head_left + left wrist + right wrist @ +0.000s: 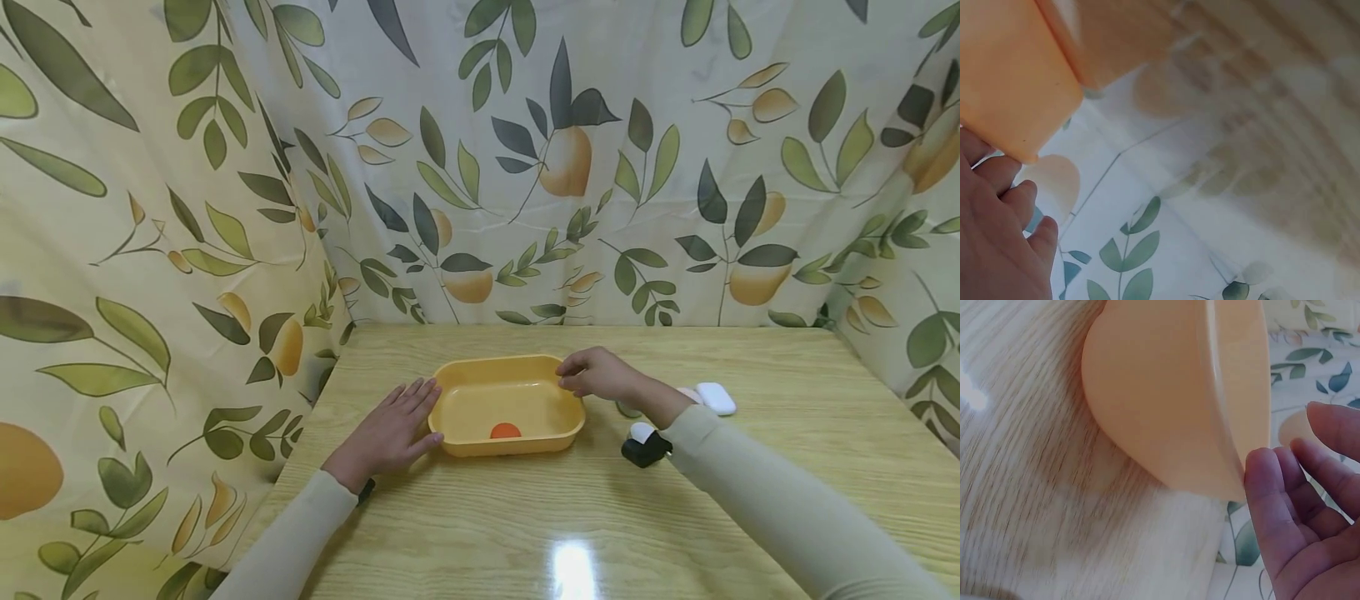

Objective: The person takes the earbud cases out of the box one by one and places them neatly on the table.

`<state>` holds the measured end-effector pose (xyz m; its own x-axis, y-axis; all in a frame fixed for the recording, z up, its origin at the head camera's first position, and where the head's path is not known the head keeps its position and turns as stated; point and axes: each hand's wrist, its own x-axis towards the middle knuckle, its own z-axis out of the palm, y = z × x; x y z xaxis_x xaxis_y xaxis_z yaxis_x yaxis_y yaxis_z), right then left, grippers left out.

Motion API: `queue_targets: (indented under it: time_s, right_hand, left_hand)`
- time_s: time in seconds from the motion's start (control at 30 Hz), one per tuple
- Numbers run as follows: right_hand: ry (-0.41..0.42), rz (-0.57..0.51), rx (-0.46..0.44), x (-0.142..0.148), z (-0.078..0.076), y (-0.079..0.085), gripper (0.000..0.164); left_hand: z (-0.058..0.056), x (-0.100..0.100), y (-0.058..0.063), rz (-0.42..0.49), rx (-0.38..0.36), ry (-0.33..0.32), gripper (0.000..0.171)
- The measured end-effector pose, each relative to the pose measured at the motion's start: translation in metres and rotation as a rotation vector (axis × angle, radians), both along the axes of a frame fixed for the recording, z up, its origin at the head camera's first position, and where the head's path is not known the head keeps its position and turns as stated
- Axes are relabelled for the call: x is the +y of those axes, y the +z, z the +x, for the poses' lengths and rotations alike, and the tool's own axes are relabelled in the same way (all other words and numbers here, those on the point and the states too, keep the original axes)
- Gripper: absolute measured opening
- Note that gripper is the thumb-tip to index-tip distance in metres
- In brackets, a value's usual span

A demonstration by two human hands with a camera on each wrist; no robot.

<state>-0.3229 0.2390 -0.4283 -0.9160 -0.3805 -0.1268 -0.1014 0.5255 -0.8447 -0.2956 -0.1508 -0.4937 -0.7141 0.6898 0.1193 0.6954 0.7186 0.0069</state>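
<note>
A yellow-orange plastic basin (507, 447) with rounded corners rests on the wooden table. Inside it, against the near wall, lies a small red-orange round object (506, 430). My left hand (397, 425) is at the basin's left end, its straight fingers laid along the rim and thumb by the near corner. At the far right corner is my right hand (600, 374), its fingers loosely bent. In the right wrist view the fingertips (1261, 464) touch the basin's rim without wrapping round it. The left wrist view has the left fingers (999, 172) against the basin's side (1013, 81).
Right of the basin, near my right forearm, lie a white rounded case (716, 398), a black item (643, 452) with a white piece (641, 432) beside it, and a partly hidden green item (628, 410). A leaf-and-fruit patterned curtain (525, 167) encloses the wooden table (465, 533) at back and sides.
</note>
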Motion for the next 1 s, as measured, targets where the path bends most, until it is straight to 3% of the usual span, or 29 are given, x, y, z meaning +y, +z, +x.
queue_targets:
  time_s: [0.4,1.0]
  right_hand:
    - [0.018,-0.055,-0.066,-0.020,-0.002,-0.010,0.030]
    - [0.074,-0.085,-0.082,-0.033,-0.002,-0.017,0.031]
  left_hand:
    - [0.001,0.005,0.008,-0.011,-0.007,0.030,0.070]
    - [0.001,0.005,0.005,0.003,0.037,0.016,0.068]
